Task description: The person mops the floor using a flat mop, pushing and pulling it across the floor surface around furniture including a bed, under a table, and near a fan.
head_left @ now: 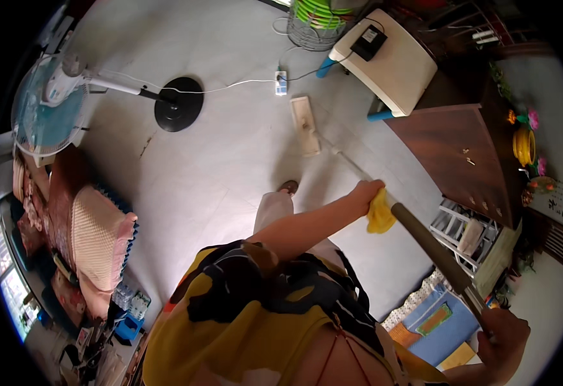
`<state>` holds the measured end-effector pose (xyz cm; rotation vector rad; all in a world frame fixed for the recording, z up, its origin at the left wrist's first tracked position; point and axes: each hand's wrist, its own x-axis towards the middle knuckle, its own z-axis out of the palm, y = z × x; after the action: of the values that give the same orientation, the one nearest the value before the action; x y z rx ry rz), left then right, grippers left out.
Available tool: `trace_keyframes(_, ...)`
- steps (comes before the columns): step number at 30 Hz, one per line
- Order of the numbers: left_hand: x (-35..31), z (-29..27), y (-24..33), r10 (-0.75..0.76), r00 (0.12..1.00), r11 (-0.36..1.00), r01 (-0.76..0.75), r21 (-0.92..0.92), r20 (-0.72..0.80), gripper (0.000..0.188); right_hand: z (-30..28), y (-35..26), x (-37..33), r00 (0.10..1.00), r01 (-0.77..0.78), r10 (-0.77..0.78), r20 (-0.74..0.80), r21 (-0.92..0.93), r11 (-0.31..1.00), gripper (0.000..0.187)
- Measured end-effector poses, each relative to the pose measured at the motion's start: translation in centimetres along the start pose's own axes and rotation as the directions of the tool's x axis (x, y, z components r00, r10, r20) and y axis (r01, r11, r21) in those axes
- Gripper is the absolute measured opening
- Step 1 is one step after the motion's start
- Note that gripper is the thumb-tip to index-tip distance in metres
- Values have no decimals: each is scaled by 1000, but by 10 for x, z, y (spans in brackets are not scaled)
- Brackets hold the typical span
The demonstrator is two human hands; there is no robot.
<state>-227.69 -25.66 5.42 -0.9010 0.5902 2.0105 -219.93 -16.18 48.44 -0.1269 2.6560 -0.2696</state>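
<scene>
A flat mop (305, 127) with a pale rectangular head lies on the grey floor, its pole slanting up toward the lower right. My left hand (366, 195) is closed round the thin lower part of the pole, and a yellow cloth (380, 213) hangs from beneath it. Beyond that hand the pole carries a thick brown grip sleeve (431, 248). My right hand (504, 342) is closed round the metal upper end of the pole, at the lower right. My left foot (288, 187), in a dark shoe, is on the floor below the mop head.
A white power strip (281, 82) lies just above the mop head, with cords running across the floor. To the left stands a fan on a round black base (178, 104). A cream table (387, 61) and brown cabinet (449, 145) are at right; a sofa (101, 238) is at left.
</scene>
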Motion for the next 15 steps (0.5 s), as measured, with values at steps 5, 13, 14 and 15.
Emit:
trace_keyframes(5, -58, -83, 27, 57, 989, 998, -61, -30, -140, 24, 22, 5, 30, 972, 218, -227, 59, 138, 966, 33)
trace_keyframes(13, -57, -130, 56, 79, 969, 982, -116, -152, -233, 21, 65, -6, 53, 965, 256, -246, -89, 123, 959, 30)
trace_keyframes(14, -58, -124, 59, 86, 970, 981, -123, -152, -228, 21, 64, -7, 53, 964, 260, -250, -94, 118, 958, 30)
trace_keyframes(15, -60, -121, 61, 123, 972, 981, -149, -122, -199, 18, 61, -9, 51, 965, 253, -239, -112, 140, 957, 30)
